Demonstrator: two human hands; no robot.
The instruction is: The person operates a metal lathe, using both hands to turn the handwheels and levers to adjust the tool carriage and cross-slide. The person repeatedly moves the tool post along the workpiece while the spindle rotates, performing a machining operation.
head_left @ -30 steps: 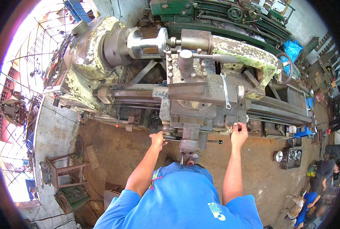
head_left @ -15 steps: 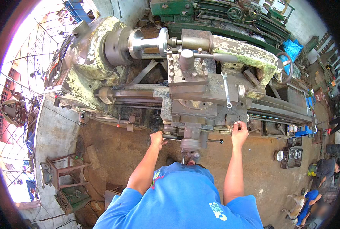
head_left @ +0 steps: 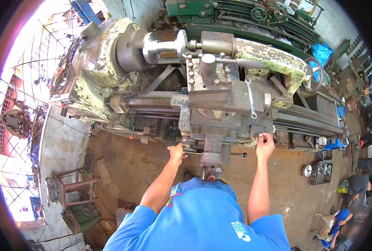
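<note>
At near edge of lathe [head_left: 219, 100], left hand [head_left: 176, 153] grasping handle [head_left: 192, 151] left of central hub [head_left: 212, 157]; right hand [head_left: 265, 145] at carriage's [head_left: 261, 124] near right corner, thumb and fingers drawn together, cannot tell what they grip. Beyond, spool-shaped silver workpiece [head_left: 166, 46] sits between chuck [head_left: 129, 50] on left and tailstock [head_left: 267, 53] on right. Wrench [head_left: 251, 99] lies right of tool post [head_left: 209, 73].

Lathe carriage [head_left: 233, 100] with a wrench [head_left: 251, 99] on top

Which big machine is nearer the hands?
The machine with peeling pale paint, right in front of the left hand and right hand; the green machine stands farther back.
</note>
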